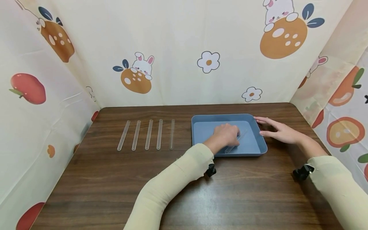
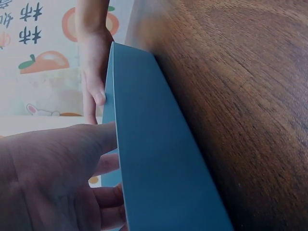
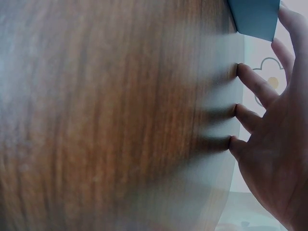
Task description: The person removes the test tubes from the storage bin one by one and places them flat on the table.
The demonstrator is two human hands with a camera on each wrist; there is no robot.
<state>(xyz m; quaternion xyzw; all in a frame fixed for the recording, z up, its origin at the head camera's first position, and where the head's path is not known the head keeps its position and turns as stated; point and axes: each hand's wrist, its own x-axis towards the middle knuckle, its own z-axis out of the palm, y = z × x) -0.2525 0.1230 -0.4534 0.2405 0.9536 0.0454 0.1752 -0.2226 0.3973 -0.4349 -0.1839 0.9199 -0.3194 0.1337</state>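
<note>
My left hand point(image 1: 225, 134) reaches down inside the blue tray point(image 1: 207, 118), its fingers bent beside a clear, narrow strip point(image 1: 231, 149) that lies slantwise there. The tray wall point(image 2: 159, 134) hides those fingertips in the left wrist view, so whether they pinch the strip is unclear. At the tray's right side, my right hand point(image 1: 283, 132) has its fingers spread, thumb and forefinger touching the rim. In the right wrist view, the other fingers of the right hand point(image 3: 279, 120) reach down to the tabletop, beside the tray corner point(image 3: 255, 19).
Left of the tray, several similar clear strips stand in a row on the brown wooden table point(image 1: 100, 179), spaced apart and roughly parallel, the rightmost strip point(image 1: 172, 134) being faintest. A printed curtain point(image 1: 178, 64) encloses the table's back and sides.
</note>
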